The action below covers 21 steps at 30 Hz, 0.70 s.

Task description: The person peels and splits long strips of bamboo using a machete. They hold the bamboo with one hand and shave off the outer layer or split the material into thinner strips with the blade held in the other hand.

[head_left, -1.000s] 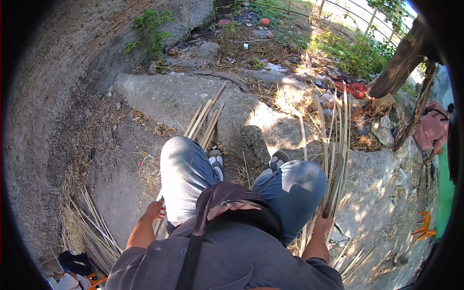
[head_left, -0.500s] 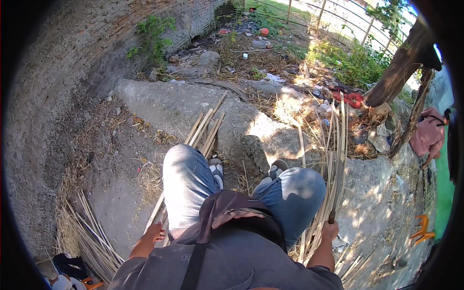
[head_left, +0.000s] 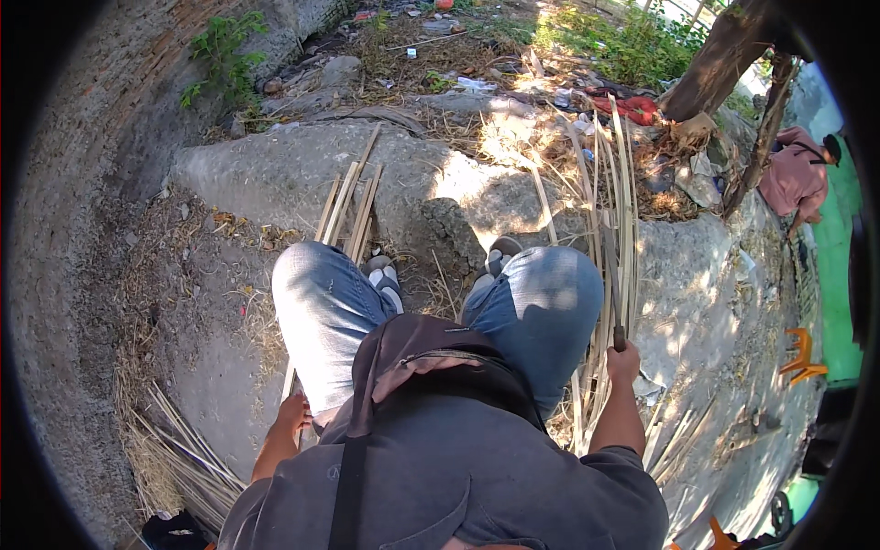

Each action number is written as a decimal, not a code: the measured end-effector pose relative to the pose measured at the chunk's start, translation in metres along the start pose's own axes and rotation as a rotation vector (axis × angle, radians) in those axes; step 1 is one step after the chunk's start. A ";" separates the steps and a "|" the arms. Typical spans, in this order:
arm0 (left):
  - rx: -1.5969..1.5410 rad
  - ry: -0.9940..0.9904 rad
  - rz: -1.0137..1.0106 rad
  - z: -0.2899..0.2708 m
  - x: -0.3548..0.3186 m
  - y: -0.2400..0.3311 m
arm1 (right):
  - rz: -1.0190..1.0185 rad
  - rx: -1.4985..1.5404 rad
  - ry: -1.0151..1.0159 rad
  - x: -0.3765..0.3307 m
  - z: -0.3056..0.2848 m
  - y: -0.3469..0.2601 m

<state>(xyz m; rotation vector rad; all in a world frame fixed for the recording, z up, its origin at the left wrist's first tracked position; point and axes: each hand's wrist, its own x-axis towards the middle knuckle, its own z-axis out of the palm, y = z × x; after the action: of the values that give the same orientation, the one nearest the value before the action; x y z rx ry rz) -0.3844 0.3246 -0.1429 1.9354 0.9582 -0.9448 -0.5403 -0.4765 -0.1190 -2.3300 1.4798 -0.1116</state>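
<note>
My right hand (head_left: pixel 624 364) is closed round the dark handle of a machete (head_left: pixel 614 293), to the right of my right knee. Its long, narrow blade points away from me, over a bundle of pale bamboo strips (head_left: pixel 627 192) on the ground. Beside my left thigh, my left hand (head_left: pixel 294 414) has its fingers curled on a bamboo strip (head_left: pixel 289 378); the thigh partly hides the fingertips. More bamboo strips (head_left: pixel 337 206) come out past my left knee and lie against the stone ledge.
A concrete ledge (head_left: pixel 275 165) runs ahead of my feet. Loose strips (head_left: pixel 188 449) lie at the lower left, by a rough wall (head_left: pixel 73 229). At right are a tree trunk (head_left: pixel 720 64), an orange plastic chair (head_left: pixel 801 357) and a stooping person in pink (head_left: pixel 793 183).
My view has tilted and shifted, so the ground ahead sits higher in the picture. The machete has swung slightly left, over the strips. My left hand stays beside my thigh.
</note>
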 end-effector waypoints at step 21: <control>0.116 0.012 0.029 -0.005 -0.002 0.002 | 0.180 -0.068 0.043 0.026 0.022 0.010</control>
<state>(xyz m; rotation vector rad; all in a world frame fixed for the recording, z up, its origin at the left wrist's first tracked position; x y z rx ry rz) -0.3823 0.3272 -0.1384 2.0478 0.8969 -0.9925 -0.5316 -0.4974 -0.1465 -2.2458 1.7319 -0.0642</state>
